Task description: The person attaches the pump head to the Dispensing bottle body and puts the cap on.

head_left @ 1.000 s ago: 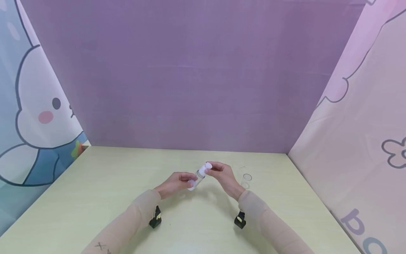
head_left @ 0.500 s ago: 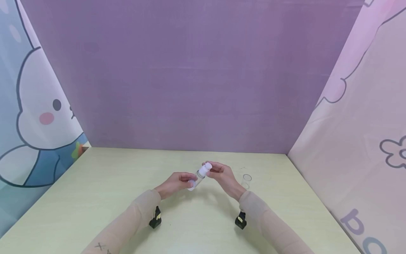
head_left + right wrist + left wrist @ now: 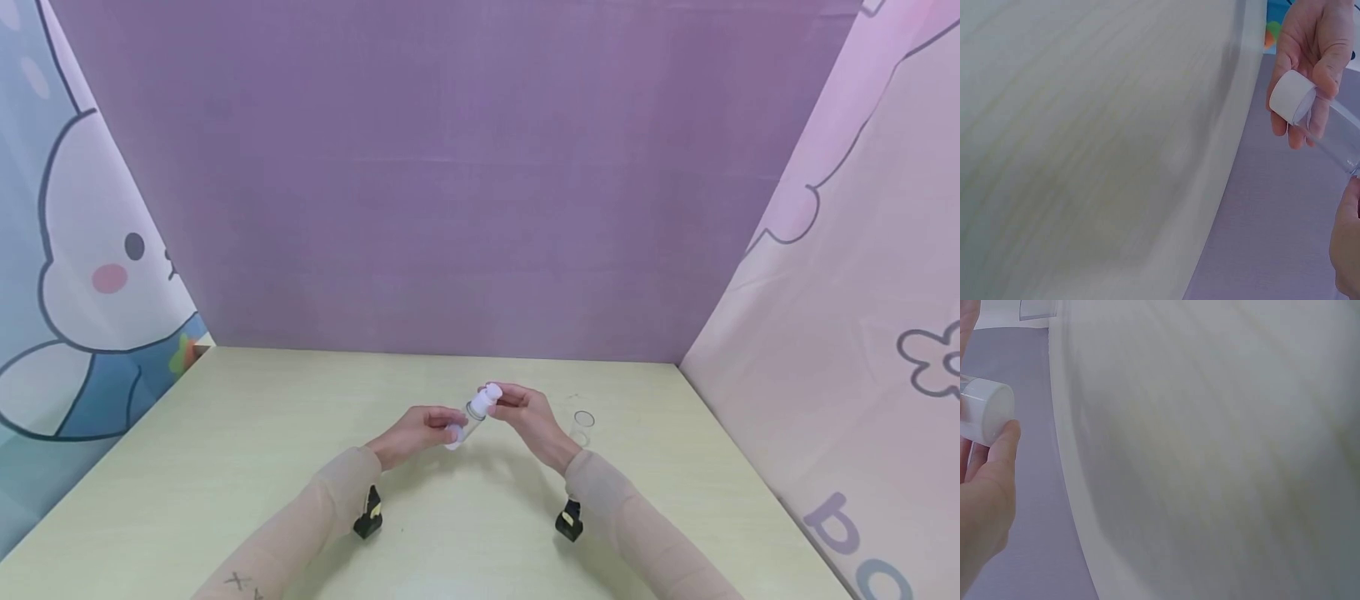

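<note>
Broadly, a purple backdrop point(image 3: 450, 183) rises behind a pale yellow-green surface point(image 3: 225, 433), with a cartoon-printed panel point(image 3: 82, 267) at one side and a pink panel point(image 3: 862, 317) at the other. Everything else sits relative to the small clear bottle point(image 3: 472, 414), which is held tilted in the air above the middle of the surface — white-capped at both ends, its upper end leaning away from the person.

At the bottle's lower end is the left hand point(image 3: 415, 434), its grip closed around the white bottom cap point(image 3: 1291, 97); fingers and thumb curl round it, as the right wrist view shows. At the bottle's upper end is the right hand point(image 3: 525, 411), its fingertips pinching the white top point(image 3: 491, 393).

Just beyond the right hand, away from the bottle, a small clear cup point(image 3: 581, 427) stands upright on the surface. Below the bottle, nearer the person, two black wrist cameras point(image 3: 367, 512) hang under the beige sleeves point(image 3: 315, 517).
</note>
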`<act>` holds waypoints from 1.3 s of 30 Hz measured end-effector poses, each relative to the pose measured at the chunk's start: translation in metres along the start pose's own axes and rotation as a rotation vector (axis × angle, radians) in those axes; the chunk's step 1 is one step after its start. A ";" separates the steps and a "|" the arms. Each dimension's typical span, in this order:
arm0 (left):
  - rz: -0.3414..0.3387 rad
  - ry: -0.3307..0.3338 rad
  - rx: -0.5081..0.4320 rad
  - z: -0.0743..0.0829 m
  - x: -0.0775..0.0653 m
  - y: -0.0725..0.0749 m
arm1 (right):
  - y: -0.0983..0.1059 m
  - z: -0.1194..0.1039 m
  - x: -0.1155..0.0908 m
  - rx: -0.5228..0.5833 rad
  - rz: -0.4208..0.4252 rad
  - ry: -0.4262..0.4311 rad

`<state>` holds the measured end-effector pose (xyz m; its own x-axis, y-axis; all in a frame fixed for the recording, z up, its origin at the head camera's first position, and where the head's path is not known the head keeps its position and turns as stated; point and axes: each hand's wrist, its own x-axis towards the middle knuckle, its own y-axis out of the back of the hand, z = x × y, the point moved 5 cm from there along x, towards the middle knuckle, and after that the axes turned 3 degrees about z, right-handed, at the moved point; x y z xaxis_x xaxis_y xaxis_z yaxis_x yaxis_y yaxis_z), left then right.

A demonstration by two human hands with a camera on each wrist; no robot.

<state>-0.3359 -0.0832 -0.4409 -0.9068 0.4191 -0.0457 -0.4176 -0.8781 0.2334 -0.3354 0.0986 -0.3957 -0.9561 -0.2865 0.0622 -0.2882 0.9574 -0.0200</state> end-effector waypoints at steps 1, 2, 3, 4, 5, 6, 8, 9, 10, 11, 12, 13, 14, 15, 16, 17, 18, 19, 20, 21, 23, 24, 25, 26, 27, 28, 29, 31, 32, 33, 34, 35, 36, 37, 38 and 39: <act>-0.001 -0.002 -0.001 0.000 0.000 0.000 | 0.000 0.000 0.000 -0.004 0.000 0.000; -0.002 -0.004 -0.001 0.000 0.000 0.000 | 0.000 0.001 0.001 -0.010 0.000 0.001; -0.003 -0.004 -0.002 -0.001 0.000 0.000 | 0.000 0.001 0.001 -0.015 0.000 0.003; -0.003 -0.003 -0.001 -0.001 0.000 0.000 | 0.000 0.002 0.001 -0.023 0.000 0.008; -0.003 -0.003 0.001 -0.001 0.000 0.000 | 0.001 0.002 0.001 -0.028 0.002 0.013; -0.003 -0.001 0.004 -0.001 0.000 0.000 | 0.001 0.002 0.001 -0.035 0.004 0.020; 0.000 0.006 0.008 -0.001 0.001 0.000 | 0.001 0.003 0.002 -0.043 0.017 0.032; 0.002 0.010 0.009 -0.001 0.001 0.001 | 0.002 0.003 0.002 -0.055 0.018 0.044; 0.004 0.012 0.010 -0.001 0.001 0.001 | 0.002 0.004 0.002 -0.060 0.024 0.049; 0.005 0.015 0.009 -0.001 0.001 0.001 | 0.003 0.005 0.003 -0.063 0.031 0.051; 0.007 0.018 0.008 0.000 0.001 0.001 | 0.003 0.005 0.003 -0.071 0.035 0.055; 0.009 0.022 0.009 0.000 0.001 0.001 | 0.003 0.006 0.003 -0.071 0.042 0.049; 0.011 0.023 0.007 0.000 0.001 0.001 | 0.003 0.006 0.003 -0.071 0.047 0.042; 0.011 0.023 0.009 0.000 0.001 0.001 | 0.003 0.006 0.003 -0.073 0.052 0.036; 0.011 0.022 0.009 0.000 0.001 0.001 | 0.003 0.007 0.003 -0.067 0.063 0.020; 0.011 0.024 0.010 0.000 0.001 0.001 | 0.003 0.007 0.003 -0.066 0.070 0.009; 0.010 0.024 0.011 -0.001 0.001 0.001 | 0.003 0.007 0.003 -0.065 0.076 -0.001; 0.009 0.022 0.010 -0.001 0.001 0.001 | 0.003 0.007 0.003 -0.066 0.083 -0.013; 0.009 0.021 0.007 -0.001 0.001 0.001 | 0.002 0.006 0.003 -0.071 0.088 -0.017; 0.009 0.020 0.005 -0.001 0.001 0.001 | 0.002 0.006 0.003 -0.078 0.092 -0.020; 0.007 0.017 0.003 -0.002 0.002 0.001 | 0.002 0.007 0.003 -0.086 0.100 -0.026; 0.006 0.014 0.001 -0.002 0.002 0.001 | 0.002 0.007 0.003 -0.088 0.103 -0.027; 0.006 0.012 0.000 -0.002 0.002 0.001 | 0.002 0.007 0.003 -0.090 0.104 -0.027; 0.005 0.010 -0.001 -0.002 0.002 0.001 | 0.003 0.007 0.004 -0.087 0.107 -0.027; 0.004 0.008 -0.002 -0.002 0.002 0.001 | 0.003 0.007 0.004 -0.081 0.109 -0.028; 0.002 0.007 -0.003 -0.002 0.002 0.001 | 0.003 0.007 0.004 -0.074 0.112 -0.030; 0.000 0.006 -0.004 -0.002 0.003 0.001 | 0.003 0.007 0.004 -0.067 0.113 -0.030; -0.003 0.005 -0.008 -0.002 0.003 0.001 | 0.003 0.007 0.004 -0.062 0.116 -0.031; -0.005 0.005 -0.011 -0.002 0.003 0.000 | 0.003 0.008 0.004 -0.061 0.119 -0.032; -0.006 0.004 -0.013 -0.002 0.003 0.000 | 0.003 0.008 0.004 -0.060 0.120 -0.032; -0.007 0.004 -0.015 -0.002 0.002 0.000 | 0.003 0.008 0.004 -0.062 0.121 -0.032; -0.007 0.004 -0.015 -0.002 0.002 0.000 | 0.003 0.008 0.004 -0.064 0.121 -0.032; -0.007 0.004 -0.016 -0.002 0.002 0.000 | 0.003 0.008 0.004 -0.065 0.120 -0.031; -0.007 0.004 -0.016 -0.002 0.002 0.000 | 0.003 0.008 0.004 -0.067 0.120 -0.032; -0.007 0.005 -0.016 -0.002 0.002 0.000 | 0.003 0.009 0.004 -0.067 0.120 -0.033; -0.006 0.005 -0.016 -0.002 0.002 0.000 | 0.003 0.009 0.004 -0.067 0.120 -0.034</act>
<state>-0.3372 -0.0825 -0.4426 -0.9045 0.4234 -0.0516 -0.4240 -0.8792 0.2174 -0.3411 0.1002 -0.4046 -0.9850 -0.1700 0.0299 -0.1687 0.9848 0.0411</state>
